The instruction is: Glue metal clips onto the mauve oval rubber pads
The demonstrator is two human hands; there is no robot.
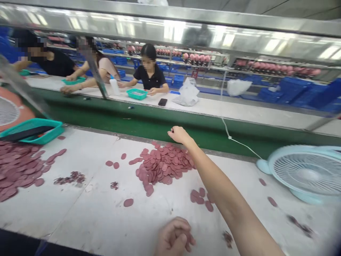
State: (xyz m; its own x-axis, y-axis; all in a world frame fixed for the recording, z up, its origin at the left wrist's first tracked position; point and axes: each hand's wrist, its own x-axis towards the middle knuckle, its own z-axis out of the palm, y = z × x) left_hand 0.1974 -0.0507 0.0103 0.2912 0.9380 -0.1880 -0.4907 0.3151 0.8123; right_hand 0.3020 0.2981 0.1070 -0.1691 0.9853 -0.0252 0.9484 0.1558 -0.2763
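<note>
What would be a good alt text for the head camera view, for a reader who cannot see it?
A person's right hand reaches past a pile of dark pink discs toward a green conveyor belt, pinching something small. The left hand rests closed near the white table's edge, and a pale blue fan stands at the right.

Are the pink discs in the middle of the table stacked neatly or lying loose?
Loose. The pink discs lie in a spread, overlapping heap on the table, with strays scattered around it.

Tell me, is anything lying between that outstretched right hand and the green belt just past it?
Nothing visible: the right hand is already at the near edge of the green belt, beyond the pile of pink discs.
</note>
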